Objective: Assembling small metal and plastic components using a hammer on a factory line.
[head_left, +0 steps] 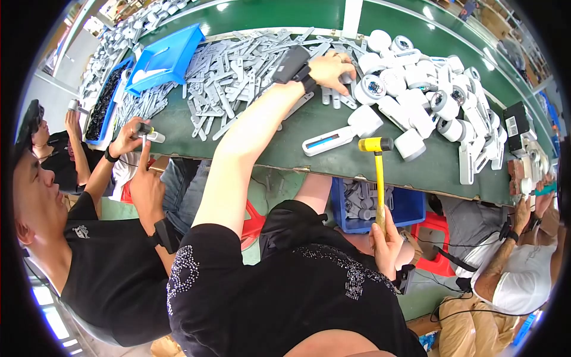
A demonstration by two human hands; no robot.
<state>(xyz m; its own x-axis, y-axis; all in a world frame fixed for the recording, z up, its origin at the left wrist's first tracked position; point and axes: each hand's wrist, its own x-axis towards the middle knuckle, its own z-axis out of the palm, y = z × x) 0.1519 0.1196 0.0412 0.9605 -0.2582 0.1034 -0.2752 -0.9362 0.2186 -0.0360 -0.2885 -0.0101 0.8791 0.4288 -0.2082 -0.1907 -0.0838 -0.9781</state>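
My right hand (386,243) is wrapped round the handle of a yellow mallet (379,178), its black-faced head up at the table's near edge. Stretched far across the green table, my left hand (330,71) has curled fingers at the right end of a heap of flat grey plastic strips (223,83). A bit of a grey plastic piece shows between its thumb and fingers. Just right of that hand lies a pile of white round-headed housings (416,89). One housing with an open, slotted handle (329,141) lies alone near the mallet head.
A blue tray (166,56) rests tilted at the back left, near a blue bin of black parts (107,98). Under the table edge stands a blue crate (407,208) of grey parts. A co-worker (113,262) sits close on my left; another (523,273) works at the right.
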